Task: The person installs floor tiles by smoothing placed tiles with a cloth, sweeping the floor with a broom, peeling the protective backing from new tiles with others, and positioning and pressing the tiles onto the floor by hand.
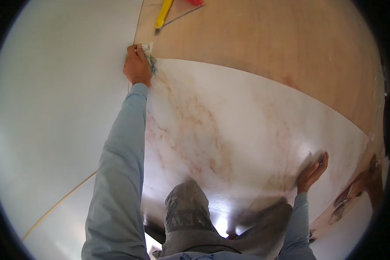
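Observation:
A white sheet with brown marble-like veins lies over a light brown wooden board. My left hand is closed at the sheet's far left corner, beside the pale panel. A crumpled, patterned rag shows from under its right side; the fingers partly hide it. My right hand rests on the sheet at the right, fingers stretched out and close together, holding nothing. Beyond my left hand, a yellow utility knife lies on the board.
A smooth pale panel fills the left side, with a thin yellowish strip across its lower part. A red object is cut off at the top. My knee is at the sheet's near edge. Brown shapes at the far right are unclear.

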`<action>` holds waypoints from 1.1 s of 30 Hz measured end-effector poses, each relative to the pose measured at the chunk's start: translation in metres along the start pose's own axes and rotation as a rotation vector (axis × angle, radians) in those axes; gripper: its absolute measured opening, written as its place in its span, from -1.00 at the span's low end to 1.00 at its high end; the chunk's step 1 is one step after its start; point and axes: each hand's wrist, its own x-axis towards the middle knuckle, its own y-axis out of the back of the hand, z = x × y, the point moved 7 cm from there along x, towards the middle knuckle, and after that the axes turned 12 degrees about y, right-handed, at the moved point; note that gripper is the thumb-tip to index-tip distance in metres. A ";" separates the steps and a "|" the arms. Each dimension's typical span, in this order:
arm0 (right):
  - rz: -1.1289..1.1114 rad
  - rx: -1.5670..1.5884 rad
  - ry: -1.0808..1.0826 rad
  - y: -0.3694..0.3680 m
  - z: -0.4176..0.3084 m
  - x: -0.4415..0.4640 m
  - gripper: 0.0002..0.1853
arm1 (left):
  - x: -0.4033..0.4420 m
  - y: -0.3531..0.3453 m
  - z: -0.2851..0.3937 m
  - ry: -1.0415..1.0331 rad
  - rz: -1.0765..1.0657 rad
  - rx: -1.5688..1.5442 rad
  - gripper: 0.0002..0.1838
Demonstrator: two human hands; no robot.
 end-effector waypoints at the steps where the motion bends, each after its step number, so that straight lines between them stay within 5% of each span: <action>1: 0.004 0.028 -0.017 -0.001 0.004 -0.007 -0.34 | -0.001 0.000 -0.005 -0.001 0.011 0.005 -0.60; 24: 0.008 -0.154 -0.041 -0.022 0.016 0.056 -0.32 | -0.075 0.014 -0.084 -0.098 -0.019 -0.240 -0.79; 27: 0.042 -0.101 -0.095 -0.021 0.010 0.053 -0.33 | -0.101 0.028 -0.131 -0.106 -0.007 -0.081 -0.78; 31: 0.047 -0.094 0.014 -0.009 0.030 0.049 -0.35 | -0.191 0.070 -0.236 0.265 -0.081 0.086 -0.59; 33: 0.055 -0.089 -0.072 0.000 0.029 0.056 -0.35 | -0.226 0.093 -0.229 0.524 -0.023 0.012 -0.57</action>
